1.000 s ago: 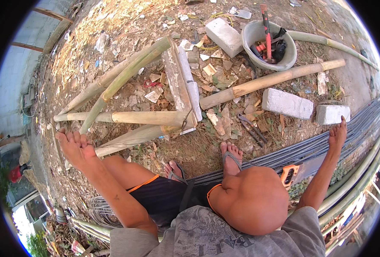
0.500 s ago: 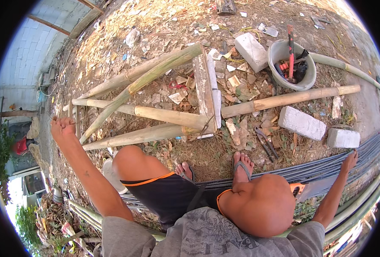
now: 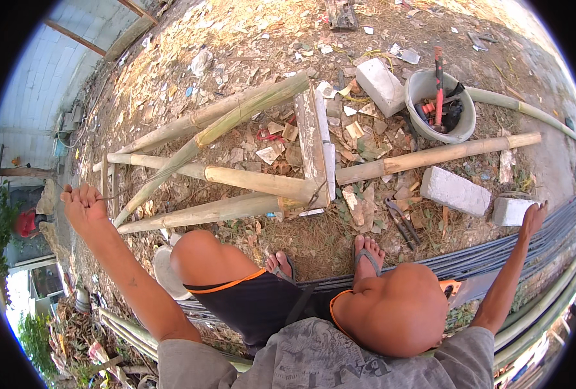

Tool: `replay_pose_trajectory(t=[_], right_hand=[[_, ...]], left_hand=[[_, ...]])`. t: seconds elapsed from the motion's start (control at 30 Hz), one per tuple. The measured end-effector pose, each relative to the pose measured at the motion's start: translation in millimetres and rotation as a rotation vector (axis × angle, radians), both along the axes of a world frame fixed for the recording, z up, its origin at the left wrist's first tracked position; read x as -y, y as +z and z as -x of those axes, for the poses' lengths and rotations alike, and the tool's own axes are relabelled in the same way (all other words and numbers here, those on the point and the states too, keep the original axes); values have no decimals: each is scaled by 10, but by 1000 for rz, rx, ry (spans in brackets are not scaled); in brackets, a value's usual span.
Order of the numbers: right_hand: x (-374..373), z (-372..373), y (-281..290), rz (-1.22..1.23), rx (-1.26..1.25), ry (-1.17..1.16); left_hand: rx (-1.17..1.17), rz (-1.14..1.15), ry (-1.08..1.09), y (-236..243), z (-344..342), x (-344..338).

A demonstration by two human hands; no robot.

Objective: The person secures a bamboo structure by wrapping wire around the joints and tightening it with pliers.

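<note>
Out to the left, my left hand (image 3: 85, 206) is raised in a closed grip, with a thin dark wire (image 3: 111, 196) sticking out beside its fingers. It is near the left ends of several bamboo poles (image 3: 255, 182), which meet a worn wooden board (image 3: 311, 139) on the ground. At far right, my right hand (image 3: 534, 218) has its fingers apart and nothing visible in them. Its fingers overlap the edge of a small white block (image 3: 511, 212) in view; whether they touch, I cannot tell.
Pincers (image 3: 401, 222) lie before my right foot. A grey bucket (image 3: 442, 136) holds a red-handled tool (image 3: 439, 91). Two larger white blocks (image 3: 455, 190) lie nearby. Dark rods (image 3: 476, 259) run behind my feet, and a handsaw (image 3: 479, 285) with an orange handle rests by my right knee.
My left hand has moved a little left and nearer to me, and the wire shows more plainly. The right hand has shifted slightly up, against the block's edge in view.
</note>
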State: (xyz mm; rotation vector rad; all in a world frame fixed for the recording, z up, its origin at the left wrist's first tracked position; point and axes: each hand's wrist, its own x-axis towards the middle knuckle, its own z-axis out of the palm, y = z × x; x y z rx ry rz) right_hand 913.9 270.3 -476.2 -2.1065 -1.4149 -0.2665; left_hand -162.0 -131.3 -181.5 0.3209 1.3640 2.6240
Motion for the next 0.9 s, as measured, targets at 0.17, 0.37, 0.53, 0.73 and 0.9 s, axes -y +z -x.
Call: replay_pose_trajectory(t=[0.17, 0.37, 0.53, 0.73, 0.9], right_hand=[[285, 740, 921, -231, 407, 122], [898, 2809, 1843, -453, -131, 311], [1337, 4868, 1307, 510, -1032, 1058], [1558, 6161, 717, 658, -1284, 1260], [746, 5684, 1025, 327, -1796, 723]], left_hand=[[-15, -26, -41, 40, -147, 11], [3, -46, -74, -125, -354, -181], [34, -65, -48, -144, -669, -326], [44, -9, -21, -332, -780, -501], [44, -16, -143, -299, -547, -106]])
